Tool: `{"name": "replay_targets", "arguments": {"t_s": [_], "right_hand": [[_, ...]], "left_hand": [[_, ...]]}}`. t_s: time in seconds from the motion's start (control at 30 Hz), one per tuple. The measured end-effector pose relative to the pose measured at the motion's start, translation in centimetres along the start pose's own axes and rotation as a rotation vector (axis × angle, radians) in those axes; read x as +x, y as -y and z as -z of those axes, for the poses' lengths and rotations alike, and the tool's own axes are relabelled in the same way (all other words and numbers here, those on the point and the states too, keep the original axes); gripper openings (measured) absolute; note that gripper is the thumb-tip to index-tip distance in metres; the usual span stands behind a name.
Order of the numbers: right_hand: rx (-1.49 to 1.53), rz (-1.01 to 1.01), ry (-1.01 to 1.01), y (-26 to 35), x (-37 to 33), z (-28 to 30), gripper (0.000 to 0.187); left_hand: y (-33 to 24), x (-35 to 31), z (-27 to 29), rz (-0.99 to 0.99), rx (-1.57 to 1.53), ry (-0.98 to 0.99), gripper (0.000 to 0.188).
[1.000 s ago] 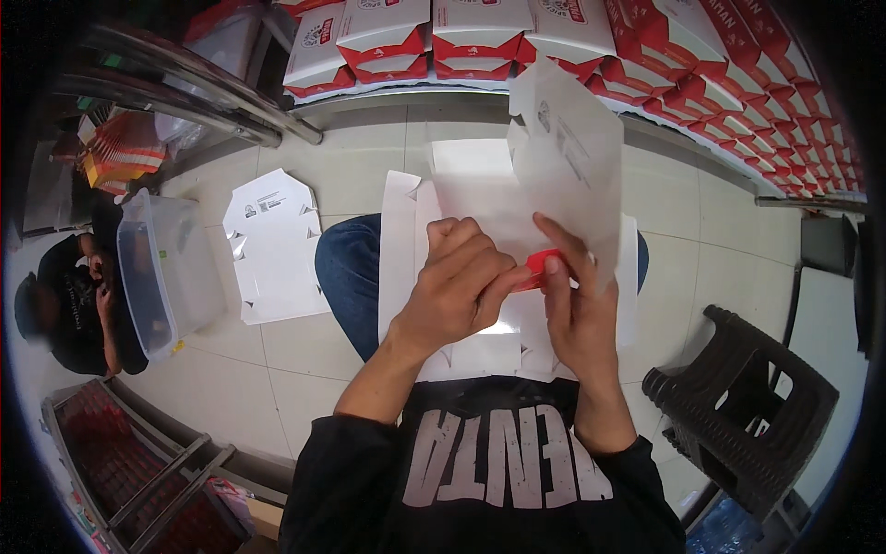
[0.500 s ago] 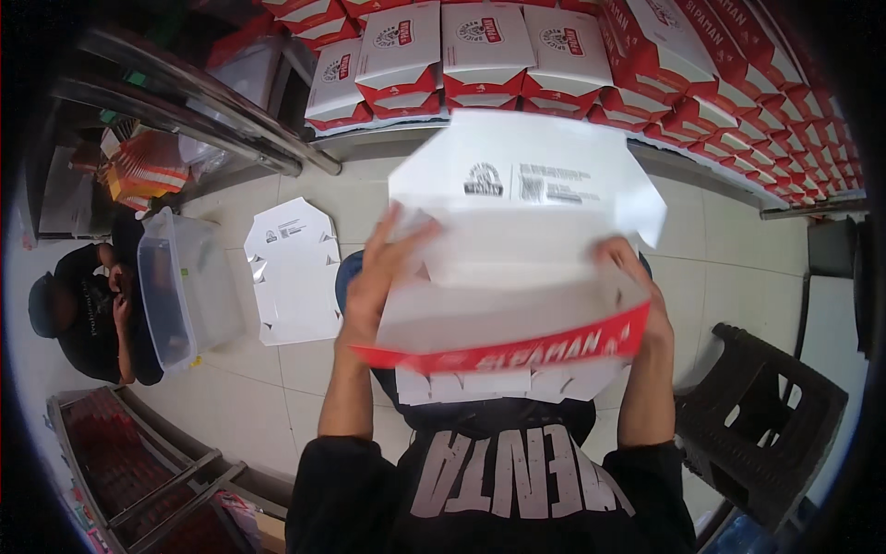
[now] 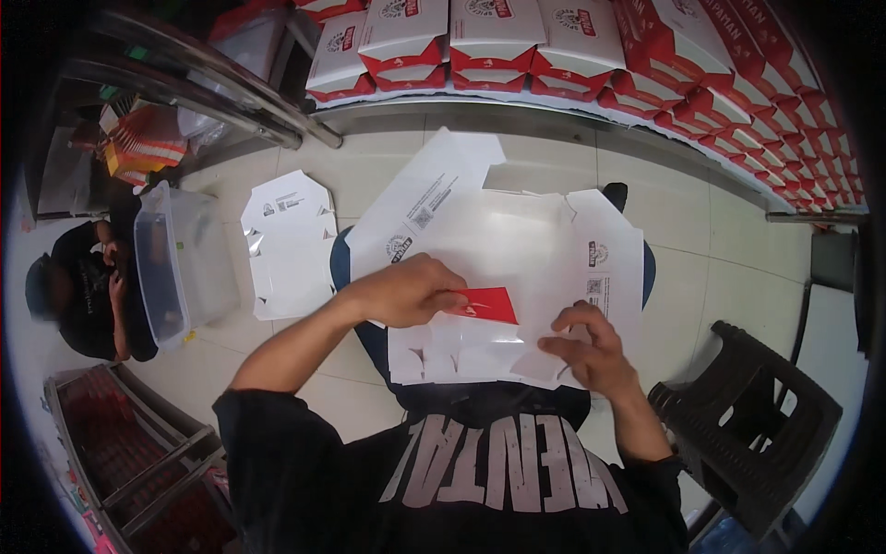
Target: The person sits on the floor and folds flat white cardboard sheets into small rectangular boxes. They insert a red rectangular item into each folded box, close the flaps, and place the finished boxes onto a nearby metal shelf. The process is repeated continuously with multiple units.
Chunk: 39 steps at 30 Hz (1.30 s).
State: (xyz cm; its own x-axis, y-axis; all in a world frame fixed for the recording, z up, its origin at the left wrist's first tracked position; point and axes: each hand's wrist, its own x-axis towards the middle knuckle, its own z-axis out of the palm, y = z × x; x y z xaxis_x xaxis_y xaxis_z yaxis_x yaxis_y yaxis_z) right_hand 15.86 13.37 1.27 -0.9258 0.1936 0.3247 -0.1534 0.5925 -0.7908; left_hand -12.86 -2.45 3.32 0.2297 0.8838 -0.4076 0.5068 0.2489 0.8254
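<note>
A partly folded white cardboard box (image 3: 517,231) lies across my lap, with printed side panels spread out left and right. My left hand (image 3: 406,291) reaches over it from the left, thumb and fingers pinched on a small red flap (image 3: 489,305) of the box. To the right, my right hand (image 3: 598,351) hovers with fingers apart, its tips close to the slotted near edge of the white card. More flat white card (image 3: 425,360) with cut slots shows under and in front of the box, on my thighs. Where one sheet ends and another begins, I cannot tell.
Flat white box blanks (image 3: 289,240) lie on the tiled floor at left, beside a clear plastic bin (image 3: 185,263). A person (image 3: 88,286) sits beyond it. Stacked red-and-white boxes (image 3: 494,42) fill the far shelf. A dark plastic stool (image 3: 752,411) stands right.
The box has been lowered and turned on my lap, its long red side no longer facing me. My left hand has moved in to the red flap; my right hand has let go.
</note>
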Motion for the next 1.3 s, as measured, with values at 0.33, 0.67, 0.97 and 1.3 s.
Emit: {"name": "replay_targets", "arguments": {"t_s": [0.33, 0.67, 0.97, 1.3], "right_hand": [[-0.516, -0.015, -0.147, 1.4, 3.5, -3.1, 0.027], [-0.492, -0.167, 0.012, 1.5, 3.8, -3.0, 0.025], [-0.455, -0.355, 0.078, 0.7, 3.9, -3.5, 0.036], [-0.157, -0.478, 0.059, 3.8, 6.2, -4.4, 0.018]], "left_hand": [[-5.0, 2.5, -1.6, 0.049, 0.4, -0.126, 0.015], [-4.8, 1.5, -1.3, 0.074, 0.39, -0.173, 0.017], [-3.9, -1.8, -1.8, 0.006, 0.589, -0.338, 0.019], [-5.0, -2.6, -2.1, 0.139, 0.827, -0.587, 0.005]]}}
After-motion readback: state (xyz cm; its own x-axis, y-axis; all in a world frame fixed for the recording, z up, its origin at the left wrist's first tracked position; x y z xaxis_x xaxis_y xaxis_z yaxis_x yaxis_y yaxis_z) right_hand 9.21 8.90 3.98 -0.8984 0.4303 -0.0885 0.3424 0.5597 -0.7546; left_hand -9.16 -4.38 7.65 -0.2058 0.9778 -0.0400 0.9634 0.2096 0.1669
